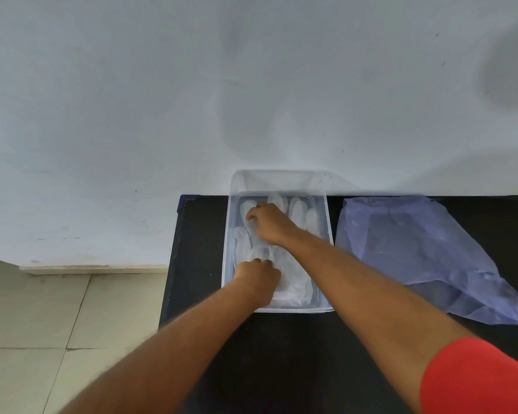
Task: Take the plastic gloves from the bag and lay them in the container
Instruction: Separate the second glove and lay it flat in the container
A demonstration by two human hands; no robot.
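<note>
Head view: looking forward and down along two bare forearms to a black surface (pixel 281 348) set against a wall.
Surface: matte black, dark and plain; its far edge meets the wall, and its left edge drops to the floor.
Wall: pale grey-white wall (pixel 132 100) fills the upper half, with faint shadows and a few small dark specks.
Floor: light beige tiles (pixel 33 318) at lower left, with thin grout lines and a pale skirting strip along the wall's foot.
Container: clear rectangular plastic container (pixel 326 222) stands at the far middle of the surface, its back end at the wall.
Plastic gloves: translucent white plastic gloves (pixel 296 288) lie flat inside the container, finger shapes pointing toward the wall.
Bag: crumpled bluish see-through bag (pixel 416 252) lies flat just to the right of the container.
Left hand: left hand (pixel 259 280) is inside the near end of the container, grip curled together on the gloves.
Right hand: right hand (pixel 269 222) reaches in farther back, fingers pinched on the glove material.
Sleeve: red sleeve (pixel 479 380) shows at the lower right corner.
</note>
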